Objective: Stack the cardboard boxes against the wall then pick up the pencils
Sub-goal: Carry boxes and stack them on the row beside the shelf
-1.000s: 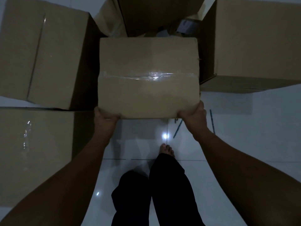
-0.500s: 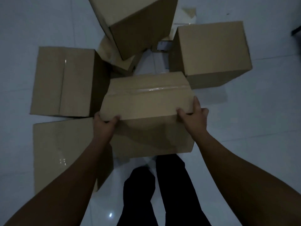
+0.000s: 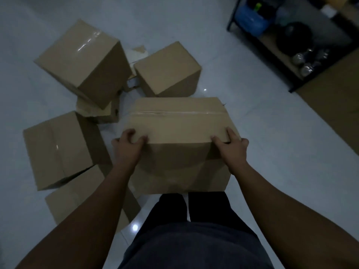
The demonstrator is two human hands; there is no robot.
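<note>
Higher off the floor (image 3: 272, 144) now, the box (image 3: 178, 121) stays clamped between left hand (image 3: 129, 145) and right hand (image 3: 231, 147).

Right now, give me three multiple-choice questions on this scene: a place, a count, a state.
1. Where does the dark metal shelf rack stand? A. upper right of the view B. far left C. between the feet
2. How many hands hold the brown taped cardboard box? A. none B. one C. two
3. That box's top is: A. taped shut B. flaps open C. crushed flat
Answers: 1 A, it fills the upper right corner; 2 C, the left hand and right hand grip its near corners; 3 A, tape crosses the closed flaps.
</note>
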